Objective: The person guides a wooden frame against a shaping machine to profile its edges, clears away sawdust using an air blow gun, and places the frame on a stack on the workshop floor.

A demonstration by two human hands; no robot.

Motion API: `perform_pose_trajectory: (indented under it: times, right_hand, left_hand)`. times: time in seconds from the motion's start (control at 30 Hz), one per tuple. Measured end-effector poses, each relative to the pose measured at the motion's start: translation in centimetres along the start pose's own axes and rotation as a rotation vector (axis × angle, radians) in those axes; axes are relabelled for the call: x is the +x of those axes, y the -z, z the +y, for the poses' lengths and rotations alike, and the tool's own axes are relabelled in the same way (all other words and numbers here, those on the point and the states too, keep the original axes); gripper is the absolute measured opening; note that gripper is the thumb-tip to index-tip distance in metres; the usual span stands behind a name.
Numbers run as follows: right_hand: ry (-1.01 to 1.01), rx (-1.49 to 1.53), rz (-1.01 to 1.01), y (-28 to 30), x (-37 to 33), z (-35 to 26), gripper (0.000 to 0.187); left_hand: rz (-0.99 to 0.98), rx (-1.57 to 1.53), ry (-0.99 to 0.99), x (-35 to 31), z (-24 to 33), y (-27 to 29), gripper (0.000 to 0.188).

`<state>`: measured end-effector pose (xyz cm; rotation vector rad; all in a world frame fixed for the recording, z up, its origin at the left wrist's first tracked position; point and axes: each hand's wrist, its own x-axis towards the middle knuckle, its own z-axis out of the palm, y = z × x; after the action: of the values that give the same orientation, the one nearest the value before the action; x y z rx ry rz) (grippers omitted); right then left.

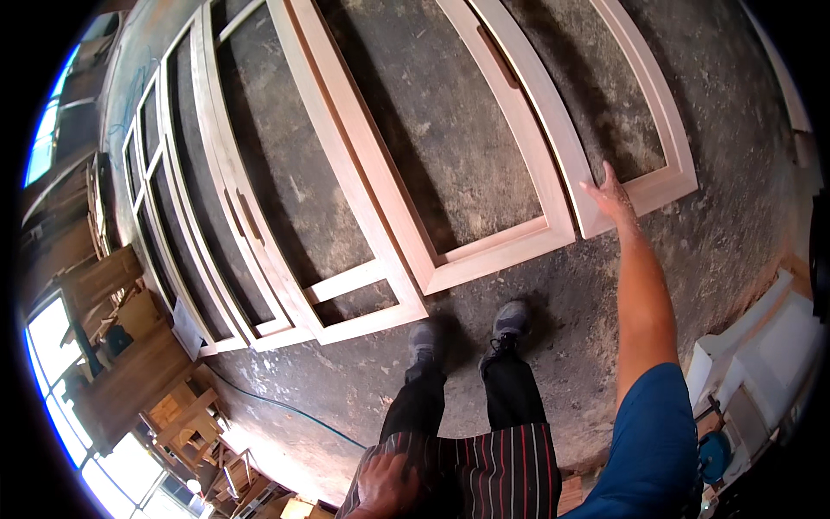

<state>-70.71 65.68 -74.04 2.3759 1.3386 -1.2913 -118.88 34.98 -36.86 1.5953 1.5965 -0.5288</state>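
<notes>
My right hand [612, 198] reaches out to the near left corner of the rightmost wooden frame [650, 189]. Its fingers are spread and touch the pale wood. Beside it, a second wooden frame [493, 251] has a long dark slot [499, 56] cut in its right side piece. Against the striped cloth [504, 467] at my waist rests my left hand [386, 484], fingers spread and lying flat. More frames stand in a row to the left, among them a wooden frame with a crossbar [347, 281].
A dark, worn concrete floor [553, 363] lies under the frames and my shoes [510, 318]. A thin cable [290, 404] runs across it at lower left. Boards and wood scraps [186, 419] are piled at the left. White panels [761, 346] lean at the right.
</notes>
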Motion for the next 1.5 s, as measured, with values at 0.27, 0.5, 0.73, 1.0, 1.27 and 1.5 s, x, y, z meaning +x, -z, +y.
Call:
perform_pose_trajectory:
  times: [0.27,0.5,0.73,1.0,1.27,1.5]
  right_hand:
    - [0.223,-0.039,0.072,3.8,-15.9,-7.1,0.055]
    - [0.234,0.06,0.035,0.6,-43.1,-21.2,0.048]
    - [0.346,0.191,-0.452,1.6,-66.6,-25.5,0.035]
    - [0.169,0.085,0.805,13.8,-52.8,-14.8,0.049]
    - [-0.147,0.554,0.277,16.1,-52.3,-14.3,0.057]
    - [0.001,0.428,0.52,21.4,-57.4,-18.7,0.057]
  left_hand:
    - [-0.079,0.082,0.043,-1.5,0.3,-1.1,0.029]
    - [0.141,-1.342,0.366,4.0,2.8,7.3,0.052]
    - [-0.08,-1.568,0.465,-3.5,3.0,17.9,0.042]
    - [0.094,-1.234,0.585,-15.3,-1.2,20.1,0.054]
    - [0.143,-1.075,0.446,-15.2,-5.3,16.2,0.073]
    - [0.235,-1.527,0.393,-17.6,-4.9,17.1,0.056]
